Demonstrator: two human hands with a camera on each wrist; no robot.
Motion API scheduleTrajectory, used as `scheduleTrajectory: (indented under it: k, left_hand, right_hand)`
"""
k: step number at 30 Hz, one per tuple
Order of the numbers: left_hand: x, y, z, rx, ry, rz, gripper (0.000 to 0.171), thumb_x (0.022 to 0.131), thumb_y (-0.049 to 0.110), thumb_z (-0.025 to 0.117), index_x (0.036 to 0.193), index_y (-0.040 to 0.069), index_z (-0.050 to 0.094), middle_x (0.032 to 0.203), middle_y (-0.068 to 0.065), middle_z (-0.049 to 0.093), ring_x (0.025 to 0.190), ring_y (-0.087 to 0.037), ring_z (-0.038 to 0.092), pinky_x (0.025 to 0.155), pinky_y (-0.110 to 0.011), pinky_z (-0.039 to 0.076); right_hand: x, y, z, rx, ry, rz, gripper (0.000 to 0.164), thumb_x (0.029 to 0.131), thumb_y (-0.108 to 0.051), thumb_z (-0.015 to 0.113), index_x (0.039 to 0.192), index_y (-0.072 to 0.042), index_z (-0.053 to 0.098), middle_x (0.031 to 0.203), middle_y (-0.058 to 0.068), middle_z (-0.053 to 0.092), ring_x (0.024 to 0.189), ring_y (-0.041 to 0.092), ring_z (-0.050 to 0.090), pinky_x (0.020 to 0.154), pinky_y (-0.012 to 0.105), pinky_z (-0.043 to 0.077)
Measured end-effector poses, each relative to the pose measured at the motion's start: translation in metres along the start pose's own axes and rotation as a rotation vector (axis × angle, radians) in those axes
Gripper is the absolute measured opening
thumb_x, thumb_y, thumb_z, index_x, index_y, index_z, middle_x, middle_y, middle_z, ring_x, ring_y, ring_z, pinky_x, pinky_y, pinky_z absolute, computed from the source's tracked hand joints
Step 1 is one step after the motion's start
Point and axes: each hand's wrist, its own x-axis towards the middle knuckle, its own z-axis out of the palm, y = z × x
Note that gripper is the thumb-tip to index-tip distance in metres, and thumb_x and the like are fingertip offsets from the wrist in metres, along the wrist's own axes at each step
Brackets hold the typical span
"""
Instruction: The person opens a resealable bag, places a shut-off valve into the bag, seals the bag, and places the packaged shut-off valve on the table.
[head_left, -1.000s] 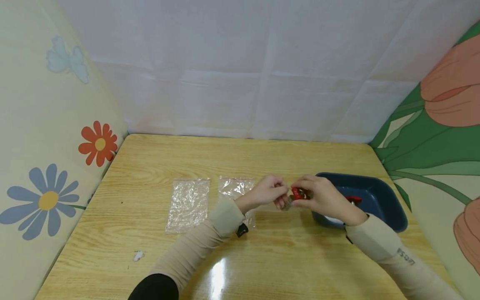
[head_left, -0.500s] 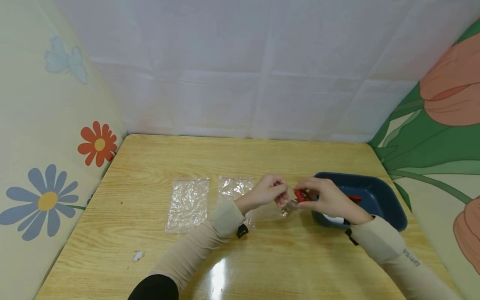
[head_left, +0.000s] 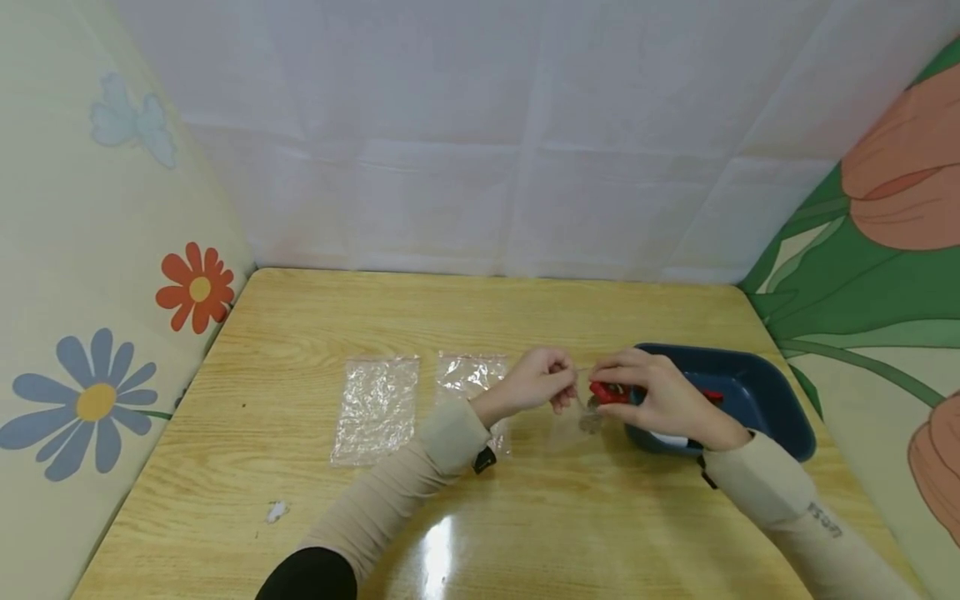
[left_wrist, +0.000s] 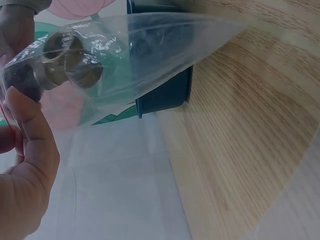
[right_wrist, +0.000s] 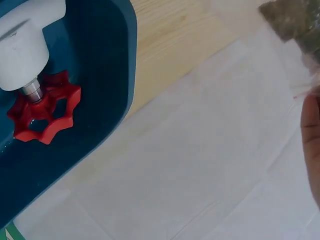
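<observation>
My left hand (head_left: 536, 381) pinches the rim of a clear zip bag (left_wrist: 115, 95), which hangs open between my hands above the table. In my right hand (head_left: 652, 396) is a brass valve with a red handwheel (head_left: 609, 392), gripped at the wheel between thumb and fingers. The brass body (left_wrist: 65, 60) shows through the bag's film in the left wrist view, and the body hangs below the wheel in the head view. My right fingers stand at the bag's mouth; part of the wheel is hidden behind them.
At the right stands a dark blue bin (head_left: 772, 400) holding a white valve (right_wrist: 25, 50) with a red handwheel (right_wrist: 47, 112). Two clear zip bags lie flat: one at left (head_left: 375, 412), one partly under my left forearm (head_left: 468, 372). A white scrap (head_left: 277, 511) lies front left.
My right hand has moved slightly right with the valve, and its brass body now hangs lower within the bag. My left hand stays almost in place.
</observation>
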Motion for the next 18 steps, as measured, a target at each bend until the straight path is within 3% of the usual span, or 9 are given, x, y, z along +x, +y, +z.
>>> scheduleTrajectory:
  k: [6, 13, 18]
  left_hand:
    - [-0.002, 0.001, 0.0, 0.018, -0.042, 0.031, 0.016, 0.092, -0.001, 0.045, 0.084, -0.011, 0.054, 0.068, -0.014, 0.057, 0.051, -0.014, 0.054, 0.051, -0.03, 0.053]
    - [-0.003, 0.001, 0.003, 0.005, -0.071, 0.043, 0.014, 0.092, -0.001, 0.046, 0.085, -0.012, 0.053, 0.067, -0.009, 0.057, 0.053, -0.014, 0.055, 0.053, -0.033, 0.054]
    - [-0.002, 0.0, 0.006, -0.03, -0.031, 0.013, 0.013, 0.091, -0.001, 0.046, 0.084, -0.009, 0.054, 0.067, -0.01, 0.057, 0.053, -0.015, 0.056, 0.055, -0.032, 0.054]
  right_hand:
    - [0.005, -0.004, 0.0, -0.005, -0.035, 0.094, 0.031, 0.07, -0.012, 0.077, 0.098, -0.001, 0.069, 0.096, 0.01, 0.065, 0.073, 0.012, 0.057, 0.054, 0.027, 0.046]
    - [0.009, -0.011, -0.001, -0.03, -0.036, 0.318, 0.024, 0.072, -0.015, 0.077, 0.093, -0.005, 0.07, 0.078, 0.001, 0.064, 0.055, 0.004, 0.045, 0.048, 0.021, 0.039]
    - [0.01, -0.019, 0.006, -0.164, -0.005, 0.283, 0.028, 0.067, -0.019, 0.081, 0.088, -0.004, 0.071, 0.081, 0.007, 0.064, 0.065, 0.016, 0.055, 0.054, 0.03, 0.045]
